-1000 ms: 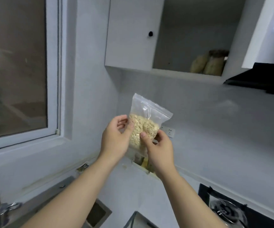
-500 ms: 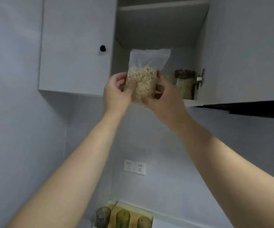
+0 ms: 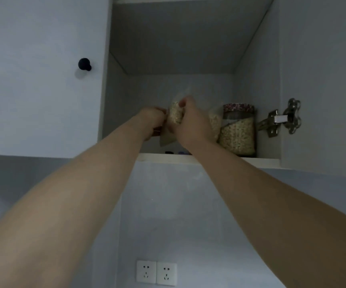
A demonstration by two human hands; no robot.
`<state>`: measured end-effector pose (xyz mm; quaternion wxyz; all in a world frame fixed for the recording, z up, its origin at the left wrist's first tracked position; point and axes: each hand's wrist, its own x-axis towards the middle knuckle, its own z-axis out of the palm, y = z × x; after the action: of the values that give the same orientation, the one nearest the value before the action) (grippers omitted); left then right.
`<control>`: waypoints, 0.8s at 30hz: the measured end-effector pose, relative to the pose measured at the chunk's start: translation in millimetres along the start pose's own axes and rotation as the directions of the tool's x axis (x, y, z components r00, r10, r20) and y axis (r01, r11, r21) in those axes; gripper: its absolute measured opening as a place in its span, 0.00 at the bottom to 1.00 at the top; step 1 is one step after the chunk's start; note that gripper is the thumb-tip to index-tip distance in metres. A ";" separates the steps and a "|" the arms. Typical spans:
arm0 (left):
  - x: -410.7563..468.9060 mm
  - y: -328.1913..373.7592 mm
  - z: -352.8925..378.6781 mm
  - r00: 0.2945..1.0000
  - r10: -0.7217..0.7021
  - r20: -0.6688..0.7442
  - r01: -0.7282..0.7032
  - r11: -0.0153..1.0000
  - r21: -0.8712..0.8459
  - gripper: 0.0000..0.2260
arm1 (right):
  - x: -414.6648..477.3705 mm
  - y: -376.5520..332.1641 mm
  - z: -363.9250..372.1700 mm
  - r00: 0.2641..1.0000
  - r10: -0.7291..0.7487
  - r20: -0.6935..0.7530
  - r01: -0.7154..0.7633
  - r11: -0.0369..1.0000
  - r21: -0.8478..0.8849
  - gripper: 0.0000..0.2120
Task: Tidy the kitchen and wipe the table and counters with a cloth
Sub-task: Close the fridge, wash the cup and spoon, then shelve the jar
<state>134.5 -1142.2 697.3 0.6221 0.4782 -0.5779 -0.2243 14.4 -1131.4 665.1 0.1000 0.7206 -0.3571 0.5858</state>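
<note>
A clear zip bag of pale grains (image 3: 175,115) is held up inside the open wall cabinet (image 3: 209,160), just above its shelf. My left hand (image 3: 152,121) grips the bag's left side and my right hand (image 3: 190,123) grips its right side. My hands cover most of the bag, and only a strip of grains and a lower corner show.
A glass jar of grains with a patterned lid (image 3: 237,129) stands on the shelf at the right, with another bag of grains (image 3: 214,123) beside it. A closed cabinet door with a black knob (image 3: 84,64) is on the left. A door hinge (image 3: 280,119) sticks out at the right. Two wall sockets (image 3: 156,272) sit below.
Both hands have lifted the bag from counter height up and into the open cabinet, and my view has tilted upward with it.
</note>
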 end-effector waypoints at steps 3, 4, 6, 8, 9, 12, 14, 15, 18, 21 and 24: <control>5.5 -0.9 7.5 0.998 -0.021 0.062 0.014 0.994 0.106 0.09 | -1.5 0.8 2.4 0.997 -0.023 0.067 0.035 0.984 -0.173 0.08; 4.3 -1.5 11.0 0.997 -0.041 0.069 0.030 0.989 0.142 0.08 | -4.3 -1.1 1.0 0.996 -0.027 0.085 0.045 0.973 -0.224 0.07; 2.0 -2.0 18.0 0.993 -0.092 0.068 0.075 0.972 0.221 0.07 | -11.4 -5.6 -3.7 0.995 -0.034 0.089 0.059 0.954 -0.295 0.07; -4.8 0.6 23.5 0.991 -0.097 0.091 0.068 0.956 0.284 0.08 | -17.5 -7.1 -7.6 0.995 -0.032 0.094 0.062 0.939 -0.338 0.08; -5.0 0.5 25.1 0.992 -0.075 0.106 0.040 0.953 0.299 0.09 | -20.5 -7.0 -8.9 0.994 -0.021 0.103 0.057 0.933 -0.355 0.09; -10.2 -3.5 25.9 0.994 0.005 0.113 -0.034 0.965 0.259 0.12 | -27.6 -6.6 -12.3 0.991 0.041 0.127 0.004 0.942 -0.335 0.09; -12.4 -6.1 23.7 0.996 0.032 0.084 -0.049 0.975 0.215 0.11 | -31.0 -6.8 -15.2 0.988 0.070 0.137 -0.025 0.953 -0.303 0.10; -13.9 -6.2 22.6 0.997 0.037 0.060 -0.048 0.980 0.193 0.11 | -33.0 -6.8 -17.9 0.988 0.080 0.132 -0.039 0.956 -0.289 0.10; -21.1 -4.2 19.3 0.985 0.157 -0.075 -0.124 0.936 0.330 0.13 | -41.7 -2.2 -30.9 0.994 0.075 0.081 -0.055 0.971 -0.231 0.10; -52.8 -0.6 18.5 0.903 0.412 -0.125 -0.294 0.802 0.520 0.13 | -59.7 6.4 -55.5 0.999 0.020 -0.045 -0.025 0.992 -0.122 0.10; -103.5 6.5 22.0 0.762 0.647 -0.033 -0.509 0.629 0.588 0.12 | -83.8 12.1 -85.1 0.995 -0.022 -0.096 0.022 1.000 -0.006 0.10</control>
<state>88.2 -1060.6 647.9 0.5627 0.4454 -0.6597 0.2232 -63.9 -1059.0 610.0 0.1253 0.6952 -0.3452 0.6180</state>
